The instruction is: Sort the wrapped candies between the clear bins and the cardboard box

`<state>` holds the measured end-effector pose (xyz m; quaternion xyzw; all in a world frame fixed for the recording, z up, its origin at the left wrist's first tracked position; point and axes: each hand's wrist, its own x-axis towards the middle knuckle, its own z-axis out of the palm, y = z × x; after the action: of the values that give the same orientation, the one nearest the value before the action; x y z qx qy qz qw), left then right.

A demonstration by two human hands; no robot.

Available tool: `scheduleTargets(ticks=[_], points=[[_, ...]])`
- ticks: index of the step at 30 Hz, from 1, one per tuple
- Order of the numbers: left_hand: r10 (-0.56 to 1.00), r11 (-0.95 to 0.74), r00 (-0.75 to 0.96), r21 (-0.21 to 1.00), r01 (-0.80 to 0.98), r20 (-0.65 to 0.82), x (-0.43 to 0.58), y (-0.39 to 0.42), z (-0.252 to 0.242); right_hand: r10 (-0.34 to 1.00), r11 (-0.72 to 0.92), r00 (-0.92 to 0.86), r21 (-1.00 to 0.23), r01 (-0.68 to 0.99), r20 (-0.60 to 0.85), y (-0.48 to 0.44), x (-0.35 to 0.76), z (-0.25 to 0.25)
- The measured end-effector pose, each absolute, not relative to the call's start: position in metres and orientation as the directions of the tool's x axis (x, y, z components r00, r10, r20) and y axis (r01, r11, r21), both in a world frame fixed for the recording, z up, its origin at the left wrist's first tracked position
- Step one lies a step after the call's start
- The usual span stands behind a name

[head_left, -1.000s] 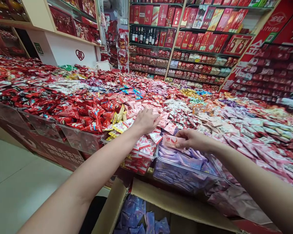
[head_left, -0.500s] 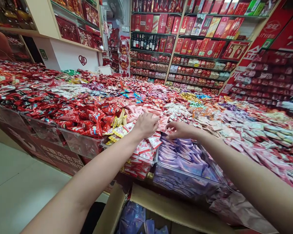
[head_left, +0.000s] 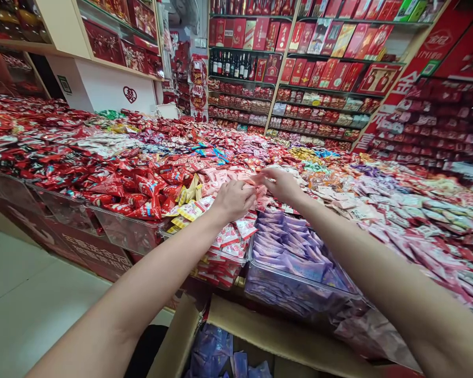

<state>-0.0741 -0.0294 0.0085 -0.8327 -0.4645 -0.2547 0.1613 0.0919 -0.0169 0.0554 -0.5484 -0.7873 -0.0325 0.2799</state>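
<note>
My left hand (head_left: 234, 200) rests over the pink candy packets (head_left: 215, 181), its fingers curled and pressed in among them. What lies under those fingers is hidden. Close by on the right, my right hand (head_left: 281, 185) has its fingers stretched toward the left one, touching the top of the pink packets. In front of my right wrist stands a clear bin (head_left: 299, 281) of purple packets (head_left: 287, 244) set in overlapping rows. White-and-red packets (head_left: 232, 236) and several yellow ones (head_left: 191, 210) fill the bin below my left hand.
A cardboard box (head_left: 284, 336) with purple packets (head_left: 213, 349) inside stands open below the counter. Red packets (head_left: 142, 194) heap up on the left, pale pink and white ones (head_left: 429, 210) on the right. Shelves (head_left: 278, 100) of boxes and bottles line the back wall.
My right hand has moved up and left, off the back edge of the purple packets, to beside my left hand over the pink packets. My left hand stays nearly in place.
</note>
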Motion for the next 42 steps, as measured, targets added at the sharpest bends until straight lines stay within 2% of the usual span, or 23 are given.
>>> scheduleTargets(ticks=[4, 6, 9, 12, 15, 19, 29, 33, 38, 42], points=[[0.675, -0.501, 0.456, -0.093, 0.861, 0.580, -0.076, -0.028, 0.008, 0.887, 0.352, -0.263, -0.186, 0.917, 0.379, -0.033, 0.098, 0.048], [0.665, -0.510, 0.464, -0.098, 0.855, 0.586, -0.076, -0.027, 0.008, 0.924, 0.331, -0.294, -0.126, 0.935, 0.245, -0.050, 0.110, 0.038], [0.657, -0.526, 0.461, -0.075, 0.847, 0.597, -0.075, -0.028, 0.008, 0.905, 0.425, -0.425, -0.009, 0.905, 0.010, -0.071, 0.122, 0.016], [0.660, -0.520, 0.447, -0.063, 0.852, 0.604, -0.073, -0.029, 0.009, 0.850, 0.526, -0.524, 0.056, 0.849, -0.042, -0.073, 0.121, -0.004], [0.661, -0.517, 0.455, -0.078, 0.853, 0.597, -0.073, -0.030, 0.010, 0.852, 0.520, -0.518, 0.001, 0.854, -0.076, -0.064, 0.114, -0.009], [0.681, -0.504, 0.454, -0.082, 0.860, 0.575, -0.073, -0.029, 0.010, 0.887, 0.419, -0.434, -0.123, 0.900, -0.155, -0.065, 0.116, 0.002], [0.686, -0.503, 0.469, -0.103, 0.858, 0.556, -0.072, -0.030, 0.011, 0.873, 0.315, -0.349, -0.152, 0.937, -0.341, -0.089, 0.102, -0.009], [0.694, -0.504, 0.472, -0.102, 0.858, 0.543, -0.072, -0.031, 0.012, 0.872, 0.332, -0.376, -0.187, 0.925, -0.313, -0.087, 0.103, -0.006], [0.676, -0.503, 0.470, -0.112, 0.857, 0.567, -0.072, -0.028, 0.008, 0.866, 0.434, -0.479, -0.257, 0.863, -0.146, -0.087, 0.117, 0.014], [0.665, -0.500, 0.458, -0.104, 0.860, 0.590, -0.073, -0.026, 0.005, 0.966, 0.250, -0.226, -0.232, 0.940, 0.125, -0.072, 0.118, 0.016]])
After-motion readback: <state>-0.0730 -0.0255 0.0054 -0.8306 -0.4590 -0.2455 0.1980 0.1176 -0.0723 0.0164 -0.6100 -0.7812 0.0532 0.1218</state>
